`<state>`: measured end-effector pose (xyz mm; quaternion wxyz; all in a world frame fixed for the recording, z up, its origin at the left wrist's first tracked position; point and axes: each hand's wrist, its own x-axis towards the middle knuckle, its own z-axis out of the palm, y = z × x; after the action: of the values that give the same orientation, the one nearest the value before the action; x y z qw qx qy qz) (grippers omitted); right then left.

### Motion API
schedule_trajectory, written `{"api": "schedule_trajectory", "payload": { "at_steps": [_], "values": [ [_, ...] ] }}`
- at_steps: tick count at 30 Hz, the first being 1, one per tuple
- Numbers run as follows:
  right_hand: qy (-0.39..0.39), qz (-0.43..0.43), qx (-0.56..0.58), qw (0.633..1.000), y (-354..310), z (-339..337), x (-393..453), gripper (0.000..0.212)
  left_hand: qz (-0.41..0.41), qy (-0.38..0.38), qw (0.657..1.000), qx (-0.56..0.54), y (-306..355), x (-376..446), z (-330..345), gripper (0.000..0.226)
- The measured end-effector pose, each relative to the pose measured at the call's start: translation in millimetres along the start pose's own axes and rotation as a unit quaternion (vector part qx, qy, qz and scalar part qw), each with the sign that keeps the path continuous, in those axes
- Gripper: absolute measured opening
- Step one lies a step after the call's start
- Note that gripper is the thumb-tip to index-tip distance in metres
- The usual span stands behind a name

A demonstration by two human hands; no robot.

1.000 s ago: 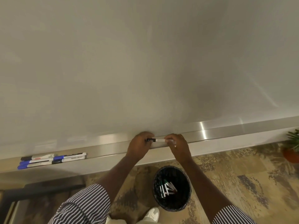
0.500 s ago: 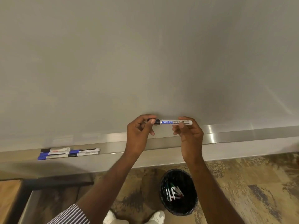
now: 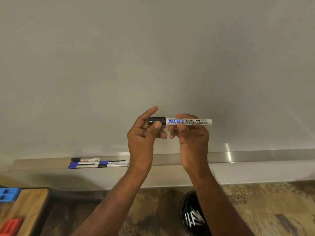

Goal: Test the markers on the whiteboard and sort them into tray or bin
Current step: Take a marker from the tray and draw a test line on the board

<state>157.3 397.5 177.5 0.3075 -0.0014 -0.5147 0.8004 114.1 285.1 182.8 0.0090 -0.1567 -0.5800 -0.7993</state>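
Note:
I hold a white marker (image 3: 192,121) with a black cap level in front of the blank whiteboard (image 3: 153,57). My left hand (image 3: 144,133) pinches the black cap end. My right hand (image 3: 190,133) grips the white barrel. The cap is still on. Several markers (image 3: 98,163), blue-capped and black-capped, lie in the metal tray (image 3: 255,156) along the board's lower edge, to the left of my hands. A black bin (image 3: 185,208) stands on the floor below my right forearm, with several markers (image 3: 194,218) inside.
A wooden table (image 3: 25,206) sits at the lower left with a blue block (image 3: 8,194) and a red block (image 3: 10,226) on it. Patterned carpet (image 3: 272,210) covers the floor at the right.
Both hands have lifted the marker from the tray ledge up in front of the board. The view has shifted, so the tray markers and bin appear further right and lower.

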Motion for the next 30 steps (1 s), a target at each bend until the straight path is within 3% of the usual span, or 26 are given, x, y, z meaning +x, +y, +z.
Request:
{"api": "schedule_trajectory", "payload": {
  "at_steps": [10, 16, 22, 30],
  "values": [
    [0.017, -0.045, 0.001, 0.999, 5.6, 131.3, -33.9, 0.032, 0.068, 0.053, 0.993, -0.086, 71.9, -8.8, -70.4, 0.022],
    [0.044, -0.036, -0.013, 0.998, 18.3, 198.3, -45.6, 0.035, 0.054, 0.083, 0.989, -0.106, 99.1, -3.4, -102.5, 0.038],
    [0.105, -0.021, -0.041, 0.993, 33.3, 238.3, -50.2, 0.019, 0.053, 0.056, 0.990, -0.114, 111.0, 7.5, -132.5, 0.042],
    [0.109, -0.035, -0.043, 0.992, 39.4, 267.7, -36.5, 0.015, 0.040, 0.064, 0.986, -0.148, 123.0, 29.9, -150.8, 0.036]
  ]
}}
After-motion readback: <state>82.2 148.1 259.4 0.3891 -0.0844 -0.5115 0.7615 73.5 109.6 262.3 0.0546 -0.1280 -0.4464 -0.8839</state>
